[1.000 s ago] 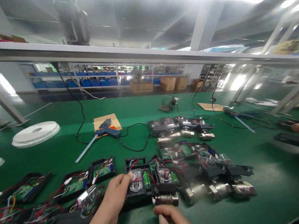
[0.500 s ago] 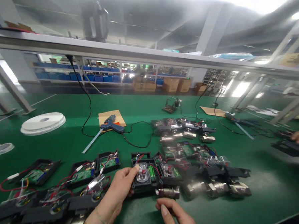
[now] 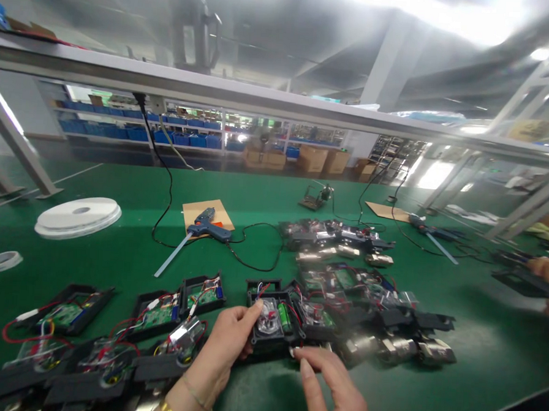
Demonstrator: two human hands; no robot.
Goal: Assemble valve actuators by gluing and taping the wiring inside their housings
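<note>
My left hand (image 3: pixel 231 335) is closed on the left side of a black plastic housing (image 3: pixel 271 347), its thumb pressed on top. Inside the housing sit a clear round plastic part (image 3: pixel 268 318), a green cylinder (image 3: pixel 284 317) and red and black wires. My right hand (image 3: pixel 334 386) is at the housing's lower right corner, thumb and index finger slightly apart. Its index finger covers most of a metal cylinder there; whether it presses on it is unclear. A similar wired housing (image 3: pixel 317 321) stands against the right side of the held one.
Open housings with green circuit boards (image 3: pixel 156 313) lie to the left, more wired units (image 3: pixel 392 319) to the right. A glue gun (image 3: pixel 209 226) rests on cardboard behind. White reels (image 3: pixel 78 217) lie at far left. Another person's hand (image 3: pixel 547 269) shows at the right edge.
My right hand has moved up and forward to the metal cylinder at the housing's corner, now covering it. My left hand keeps its hold on the housing. The view has shifted slightly.
</note>
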